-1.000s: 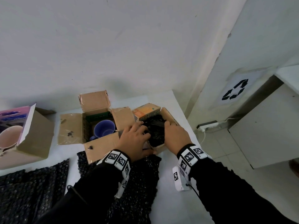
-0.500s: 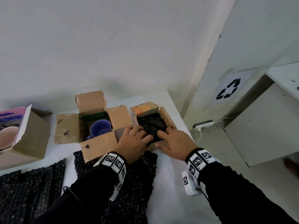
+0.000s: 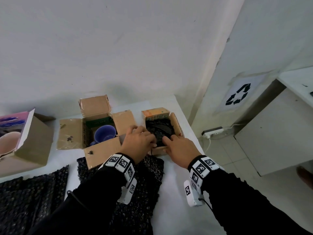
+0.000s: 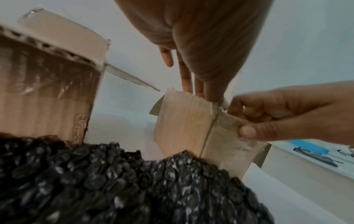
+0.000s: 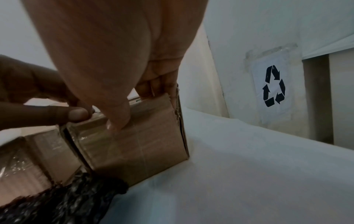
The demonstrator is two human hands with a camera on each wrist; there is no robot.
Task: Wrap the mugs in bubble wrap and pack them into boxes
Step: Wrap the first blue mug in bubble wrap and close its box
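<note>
Both hands have drawn back toward me since a second ago, from deep in the small box to its near rim.

My left hand [image 3: 138,143] curls at the near edge of the small box [image 3: 176,122], thumb pinching the rim, fingers bent just inside; my right hand [image 3: 180,150] grips the near wall, thumb outside and fingers hooked over the top. Just beyond my fingertips the wrapped mug [image 3: 158,131], a black bubble-wrap bundle, sits down inside this box, so I judge one mug packed, its flaps not yet closed. Left of my left fingers a blue mug [image 3: 105,134] stands bare in the open box [image 3: 101,148]; farther left is a pink mug [image 3: 7,142], also unwrapped. Spare bubble wrap [image 3: 144,184] lies under my wrists.
</note>
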